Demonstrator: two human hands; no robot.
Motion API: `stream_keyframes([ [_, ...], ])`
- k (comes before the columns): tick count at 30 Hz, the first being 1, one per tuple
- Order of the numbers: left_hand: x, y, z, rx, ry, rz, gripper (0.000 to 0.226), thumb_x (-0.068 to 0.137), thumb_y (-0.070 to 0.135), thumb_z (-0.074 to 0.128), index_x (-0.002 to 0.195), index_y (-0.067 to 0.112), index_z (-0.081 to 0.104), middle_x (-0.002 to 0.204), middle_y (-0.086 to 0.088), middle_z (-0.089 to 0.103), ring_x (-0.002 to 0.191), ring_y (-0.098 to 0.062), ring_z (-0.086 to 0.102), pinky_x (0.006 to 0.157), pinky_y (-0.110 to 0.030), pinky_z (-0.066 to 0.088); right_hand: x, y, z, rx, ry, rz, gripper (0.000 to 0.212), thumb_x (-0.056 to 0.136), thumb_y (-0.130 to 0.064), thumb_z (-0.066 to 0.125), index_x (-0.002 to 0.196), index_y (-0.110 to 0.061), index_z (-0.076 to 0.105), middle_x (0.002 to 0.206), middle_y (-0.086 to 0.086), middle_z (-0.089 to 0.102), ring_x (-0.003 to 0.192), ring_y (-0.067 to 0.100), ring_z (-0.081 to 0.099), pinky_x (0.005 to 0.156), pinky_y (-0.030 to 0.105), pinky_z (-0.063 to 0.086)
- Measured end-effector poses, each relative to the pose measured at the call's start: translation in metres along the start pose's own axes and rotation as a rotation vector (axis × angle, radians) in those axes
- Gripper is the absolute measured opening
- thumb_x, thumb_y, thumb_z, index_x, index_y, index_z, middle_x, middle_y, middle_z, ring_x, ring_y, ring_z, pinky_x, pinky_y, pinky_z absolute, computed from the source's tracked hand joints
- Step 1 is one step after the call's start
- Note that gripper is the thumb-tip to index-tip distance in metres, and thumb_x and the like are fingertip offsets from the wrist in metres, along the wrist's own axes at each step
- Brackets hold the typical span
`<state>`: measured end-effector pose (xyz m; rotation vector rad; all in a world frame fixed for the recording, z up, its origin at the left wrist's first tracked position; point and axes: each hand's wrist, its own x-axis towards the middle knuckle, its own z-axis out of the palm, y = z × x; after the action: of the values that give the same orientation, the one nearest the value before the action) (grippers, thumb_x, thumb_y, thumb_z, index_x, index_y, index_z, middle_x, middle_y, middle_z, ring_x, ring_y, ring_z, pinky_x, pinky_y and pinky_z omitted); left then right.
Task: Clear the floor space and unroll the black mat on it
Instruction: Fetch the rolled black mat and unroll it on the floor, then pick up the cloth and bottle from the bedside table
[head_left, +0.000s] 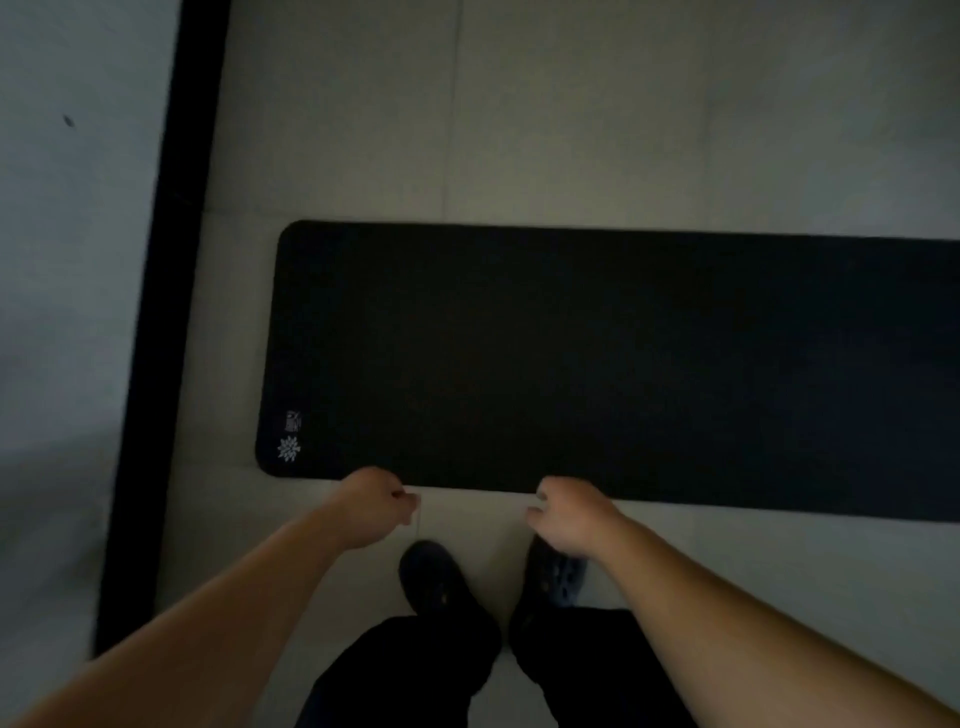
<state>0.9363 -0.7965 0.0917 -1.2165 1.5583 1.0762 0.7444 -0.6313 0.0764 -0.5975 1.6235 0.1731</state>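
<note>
The black mat lies flat and unrolled on the pale tiled floor. Its left end has rounded corners and a small white flower logo, and its right part runs out of view. My left hand and my right hand hover over the mat's near edge, a short way apart. Both have loosely curled fingers and hold nothing. Neither hand visibly touches the mat.
A black skirting strip runs along the left, with a pale wall beyond it. My two feet in dark shoes stand on the tiles just in front of the mat's near edge.
</note>
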Motion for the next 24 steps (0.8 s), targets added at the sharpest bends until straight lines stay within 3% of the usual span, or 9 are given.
stream_keyframes([
  [3,-0.11,0.054,-0.01,0.032,0.048,0.066,0.025,0.093,0.034,0.054,0.097,0.015,0.069,0.094,-0.007,0.066,0.089,-0.022,0.064,0.08,-0.033,0.051,-0.101,0.018,-0.001,0.048,0.112,-0.018,0.032,0.089,-0.041,0.054,0.101,-0.014,0.067,0.105,0.012,0.069,0.094,0.028,0.065,0.074,0.03,0.047],
  [7,-0.222,0.09,-0.007,0.011,0.141,0.13,0.015,0.092,0.033,0.055,0.097,0.023,0.065,0.093,-0.002,0.066,0.086,-0.018,0.063,0.08,-0.037,0.053,-0.211,0.035,-0.006,0.17,0.164,0.023,0.024,0.091,-0.042,0.054,0.075,-0.024,0.052,0.08,0.0,0.063,0.071,0.015,0.061,0.055,0.03,0.039],
  [15,-0.322,0.052,-0.012,0.411,0.013,0.176,0.021,0.093,0.026,0.051,0.104,0.019,0.067,0.1,0.0,0.066,0.094,-0.017,0.062,0.082,-0.028,0.05,-0.339,0.053,0.035,0.359,0.246,0.05,0.026,0.093,-0.038,0.054,0.07,-0.026,0.052,0.071,-0.002,0.056,0.065,0.011,0.054,0.053,0.027,0.034],
  [18,-0.334,0.031,-0.028,0.476,-0.001,0.164,0.017,0.092,0.027,0.051,0.094,0.021,0.067,0.097,-0.001,0.067,0.089,-0.016,0.063,0.079,-0.029,0.051,-0.364,0.058,0.06,0.496,0.304,0.053,0.032,0.091,-0.038,0.056,0.062,-0.025,0.053,0.062,-0.004,0.053,0.059,0.01,0.053,0.052,0.027,0.034],
  [20,-0.339,0.02,-0.044,0.462,-0.011,0.148,0.016,0.091,0.026,0.052,0.081,0.025,0.065,0.087,0.001,0.067,0.078,-0.013,0.063,0.067,-0.026,0.048,-0.379,0.063,0.079,0.584,0.359,0.082,0.032,0.089,-0.039,0.057,0.061,-0.023,0.054,0.061,-0.004,0.053,0.059,0.009,0.053,0.052,0.028,0.034],
  [24,-0.345,0.01,-0.071,0.441,-0.001,0.096,0.022,0.088,0.02,0.056,0.067,0.016,0.062,0.063,-0.002,0.063,0.056,-0.014,0.057,0.057,-0.024,0.044,-0.408,0.081,0.125,0.752,0.47,0.149,0.029,0.076,-0.046,0.053,0.061,-0.021,0.056,0.064,-0.003,0.056,0.064,0.011,0.055,0.056,0.028,0.039],
])
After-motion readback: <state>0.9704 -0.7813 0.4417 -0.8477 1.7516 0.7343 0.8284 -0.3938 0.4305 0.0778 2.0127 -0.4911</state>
